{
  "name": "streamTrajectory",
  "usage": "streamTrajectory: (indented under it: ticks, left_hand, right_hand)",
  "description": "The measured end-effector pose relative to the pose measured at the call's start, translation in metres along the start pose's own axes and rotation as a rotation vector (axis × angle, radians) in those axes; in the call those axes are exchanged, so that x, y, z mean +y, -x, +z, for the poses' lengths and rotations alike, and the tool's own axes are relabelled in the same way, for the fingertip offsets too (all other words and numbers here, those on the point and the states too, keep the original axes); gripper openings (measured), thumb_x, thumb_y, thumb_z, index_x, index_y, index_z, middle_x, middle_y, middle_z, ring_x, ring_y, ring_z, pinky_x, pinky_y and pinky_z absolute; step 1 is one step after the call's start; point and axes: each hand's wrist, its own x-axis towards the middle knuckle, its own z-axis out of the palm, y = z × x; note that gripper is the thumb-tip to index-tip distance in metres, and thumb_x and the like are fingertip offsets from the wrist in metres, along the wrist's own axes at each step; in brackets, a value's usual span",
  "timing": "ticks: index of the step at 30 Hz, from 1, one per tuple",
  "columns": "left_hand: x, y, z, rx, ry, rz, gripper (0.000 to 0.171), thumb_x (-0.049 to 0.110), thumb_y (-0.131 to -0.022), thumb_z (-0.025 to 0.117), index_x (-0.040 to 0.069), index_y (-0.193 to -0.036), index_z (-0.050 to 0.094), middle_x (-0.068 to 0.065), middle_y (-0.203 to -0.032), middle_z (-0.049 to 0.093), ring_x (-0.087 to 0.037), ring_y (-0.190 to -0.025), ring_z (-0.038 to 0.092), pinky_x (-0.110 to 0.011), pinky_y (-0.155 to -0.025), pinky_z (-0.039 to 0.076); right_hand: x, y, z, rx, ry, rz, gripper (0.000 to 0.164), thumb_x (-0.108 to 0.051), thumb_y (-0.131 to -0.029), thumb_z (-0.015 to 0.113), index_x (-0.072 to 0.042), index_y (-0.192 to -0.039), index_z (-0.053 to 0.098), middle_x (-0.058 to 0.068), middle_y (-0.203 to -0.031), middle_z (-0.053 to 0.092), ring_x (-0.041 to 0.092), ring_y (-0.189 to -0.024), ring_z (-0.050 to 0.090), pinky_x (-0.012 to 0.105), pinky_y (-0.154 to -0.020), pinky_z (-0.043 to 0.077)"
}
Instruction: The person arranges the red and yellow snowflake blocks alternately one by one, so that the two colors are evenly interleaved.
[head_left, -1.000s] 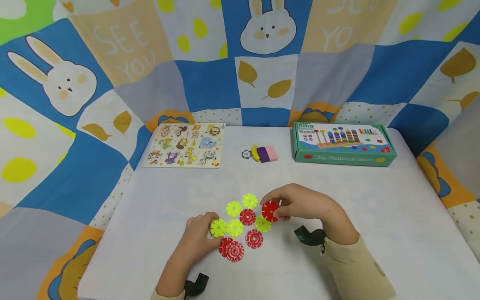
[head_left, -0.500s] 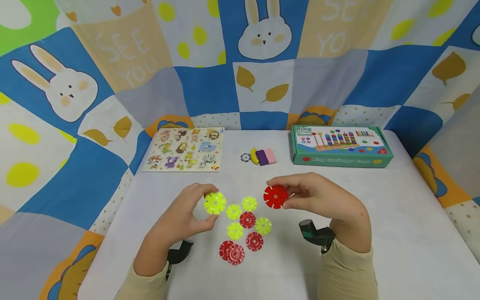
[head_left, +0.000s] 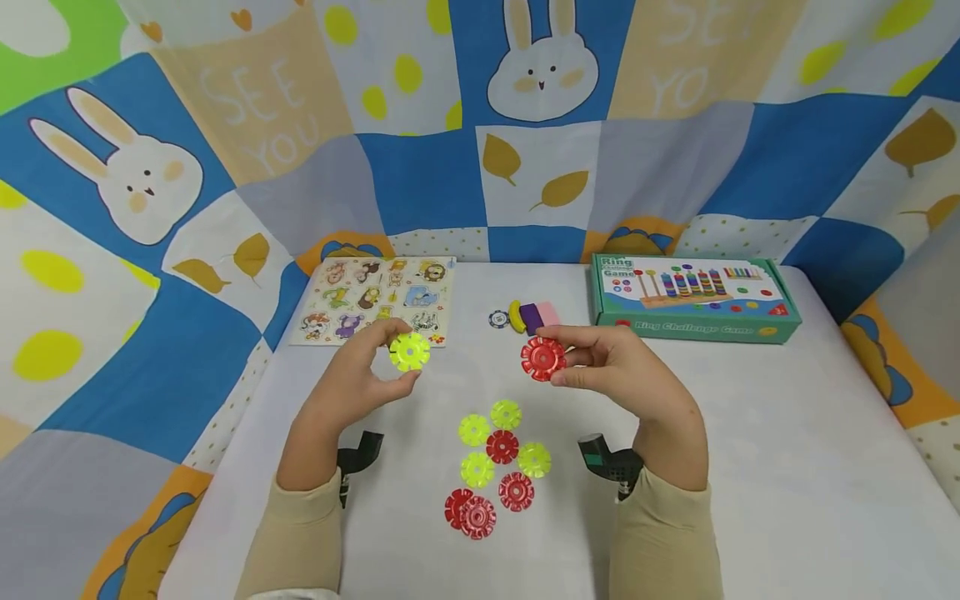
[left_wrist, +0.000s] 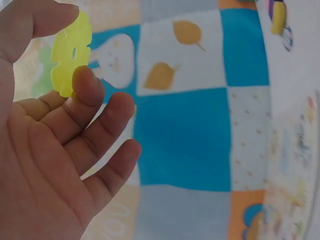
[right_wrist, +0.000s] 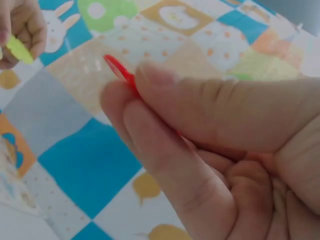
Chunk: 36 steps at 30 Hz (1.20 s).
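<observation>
My left hand (head_left: 347, 385) holds a yellow-green notched plastic disc (head_left: 410, 352) above the table, pinched at its edge between thumb and fingers. In the left wrist view that disc (left_wrist: 72, 55) is tilted nearly edge-on, with the other fingers loosely bent below it. Across from it, my right hand (head_left: 630, 371) pinches a red notched disc (head_left: 543, 358), its face toward the head camera. Only a thin red edge of the disc (right_wrist: 118, 67) shows past the fingertips in the right wrist view. The two discs are apart, at about the same height.
Between the forearms, several yellow-green discs (head_left: 477, 470) and red discs (head_left: 517, 492) lie on the white table (head_left: 787, 467); two red ones overlap. Behind are an animal puzzle board (head_left: 322, 304), small coloured pieces (head_left: 531, 317) and a green game box (head_left: 697, 327). A patterned cloth (head_left: 420, 179) hangs beyond.
Both hands have risen from the pile and moved away from me, each carrying its disc. The red disc has turned in the right fingers. The other discs stay on the table.
</observation>
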Motion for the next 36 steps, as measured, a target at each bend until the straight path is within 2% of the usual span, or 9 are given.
streamTrajectory:
  ticks: [9, 15, 20, 25, 27, 29, 32, 34, 36]
  left_hand:
    - [-0.059, -0.008, 0.011, -0.097, 0.065, -0.316, 0.053, 0.023, -0.079, 0.076, 0.013, -0.124, 0.051, -0.003, -0.108, 0.054, -0.023, -0.101, 0.048, -0.048, -0.089, 0.043]
    - [-0.091, -0.011, 0.032, -0.205, 0.072, -0.453, 0.049, 0.024, -0.078, 0.076, 0.015, -0.121, 0.053, -0.003, -0.110, 0.053, -0.024, -0.103, 0.047, -0.044, -0.090, 0.041]
    - [-0.108, -0.009, 0.048, -0.277, 0.014, -0.483, 0.054, 0.027, -0.079, 0.076, 0.014, -0.127, 0.054, -0.005, -0.123, 0.051, -0.025, -0.112, 0.046, -0.045, -0.097, 0.038]
    - [-0.115, -0.007, 0.055, -0.305, -0.057, -0.479, 0.055, 0.033, -0.081, 0.074, 0.018, -0.131, 0.055, -0.006, -0.137, 0.046, -0.028, -0.129, 0.036, -0.050, -0.107, 0.025]
    - [-0.116, -0.006, 0.055, -0.301, -0.098, -0.480, 0.056, 0.035, -0.081, 0.074, 0.020, -0.131, 0.056, -0.005, -0.135, 0.049, -0.028, -0.127, 0.037, -0.052, -0.106, 0.022]
    - [-0.119, -0.005, 0.055, -0.292, -0.137, -0.472, 0.055, 0.037, -0.080, 0.074, 0.021, -0.130, 0.057, -0.006, -0.118, 0.058, -0.027, -0.110, 0.048, -0.050, -0.100, 0.025]
    - [-0.122, -0.005, 0.056, -0.276, -0.166, -0.472, 0.053, 0.039, -0.079, 0.075, 0.023, -0.126, 0.060, -0.005, -0.107, 0.061, -0.024, -0.095, 0.049, -0.046, -0.090, 0.025]
    - [-0.124, -0.005, 0.056, -0.270, -0.168, -0.473, 0.051, 0.040, -0.078, 0.076, 0.024, -0.124, 0.062, -0.005, -0.105, 0.062, -0.024, -0.091, 0.049, -0.044, -0.086, 0.024]
    - [-0.124, -0.005, 0.056, -0.274, -0.166, -0.480, 0.050, 0.040, -0.077, 0.076, 0.023, -0.123, 0.063, -0.005, -0.113, 0.060, -0.025, -0.098, 0.047, -0.046, -0.088, 0.024]
  right_hand:
    - [0.019, -0.022, 0.003, 0.034, -0.023, 0.043, 0.049, -0.018, -0.079, 0.076, -0.017, -0.126, 0.062, 0.009, -0.099, 0.068, 0.026, -0.087, 0.064, 0.033, -0.077, 0.054]
    - [0.022, -0.029, 0.006, 0.030, -0.010, 0.060, 0.047, -0.021, -0.078, 0.077, -0.018, -0.123, 0.063, 0.010, -0.091, 0.067, 0.026, -0.083, 0.063, 0.034, -0.075, 0.054]
    - [0.024, -0.036, 0.012, 0.023, -0.012, 0.071, 0.047, -0.019, -0.077, 0.078, -0.016, -0.122, 0.063, 0.012, -0.091, 0.065, 0.027, -0.082, 0.063, 0.035, -0.074, 0.054]
    - [0.025, -0.042, 0.017, 0.031, -0.007, 0.072, 0.046, -0.016, -0.077, 0.078, -0.016, -0.121, 0.064, 0.013, -0.090, 0.061, 0.027, -0.074, 0.061, 0.034, -0.067, 0.055]
    - [0.020, -0.043, 0.021, 0.039, 0.018, 0.073, 0.045, -0.015, -0.077, 0.078, -0.017, -0.120, 0.064, 0.013, -0.089, 0.060, 0.027, -0.070, 0.058, 0.032, -0.062, 0.053]
    - [0.021, -0.047, 0.025, 0.052, 0.053, 0.073, 0.045, -0.018, -0.077, 0.079, -0.020, -0.119, 0.065, 0.011, -0.088, 0.059, 0.026, -0.067, 0.055, 0.029, -0.057, 0.049]
    - [0.023, -0.055, 0.034, 0.075, 0.071, 0.067, 0.045, -0.020, -0.077, 0.079, -0.021, -0.119, 0.065, 0.009, -0.088, 0.060, 0.025, -0.067, 0.051, 0.027, -0.053, 0.044]
    - [0.029, -0.061, 0.041, 0.094, 0.072, 0.057, 0.045, -0.023, -0.076, 0.079, -0.023, -0.119, 0.065, 0.007, -0.088, 0.060, 0.025, -0.065, 0.049, 0.025, -0.051, 0.041]
    - [0.030, -0.067, 0.050, 0.117, 0.074, 0.055, 0.045, -0.023, -0.077, 0.078, -0.023, -0.120, 0.065, 0.005, -0.088, 0.061, 0.023, -0.065, 0.047, 0.024, -0.050, 0.039]
